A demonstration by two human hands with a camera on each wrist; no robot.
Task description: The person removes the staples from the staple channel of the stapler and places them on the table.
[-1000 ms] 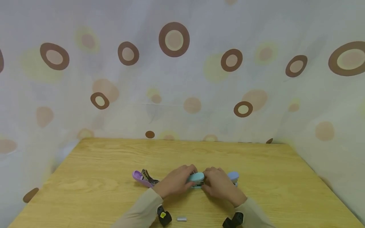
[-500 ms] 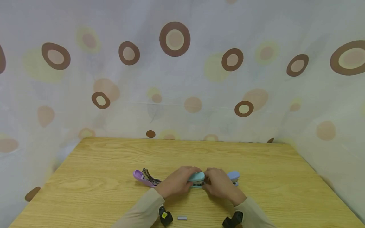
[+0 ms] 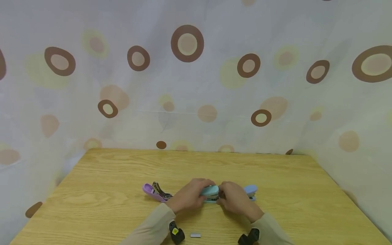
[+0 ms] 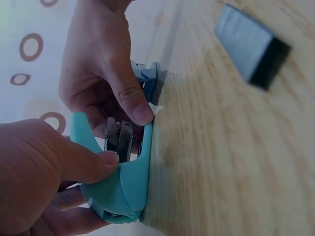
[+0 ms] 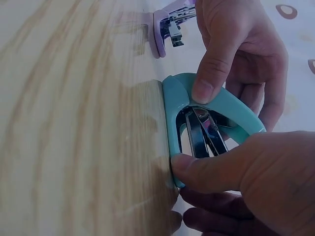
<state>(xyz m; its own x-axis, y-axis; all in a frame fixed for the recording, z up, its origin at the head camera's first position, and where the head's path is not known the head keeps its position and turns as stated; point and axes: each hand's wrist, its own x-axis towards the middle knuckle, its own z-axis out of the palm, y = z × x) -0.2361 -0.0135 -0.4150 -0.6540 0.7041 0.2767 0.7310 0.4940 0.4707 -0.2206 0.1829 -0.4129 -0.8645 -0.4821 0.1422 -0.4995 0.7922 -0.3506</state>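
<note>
A teal stapler (image 3: 210,190) lies mid-table between both hands, its arched top raised over the base. My left hand (image 3: 190,194) grips its hinge end, the thumb on the side in the left wrist view. At the front end, my right hand (image 3: 235,197) pinches the tip of the base, thumb against its edge in the right wrist view. Between top and base, the metal magazine (image 5: 209,130) shows as split, angled strips. My right fingers partly hide its front end.
Left of the hands, a purple stapler (image 3: 149,190) lies spread with its metal part tilted up. A light blue stapler (image 3: 251,189) sits just right of my right hand. Nearer the front is a small silver staple strip (image 3: 195,235). A patterned cloth (image 3: 196,85) hangs behind the table.
My left fingers have shifted slightly to the right over the top of the teal stapler. Both hands keep their hold, and the other things stay where they were.
</note>
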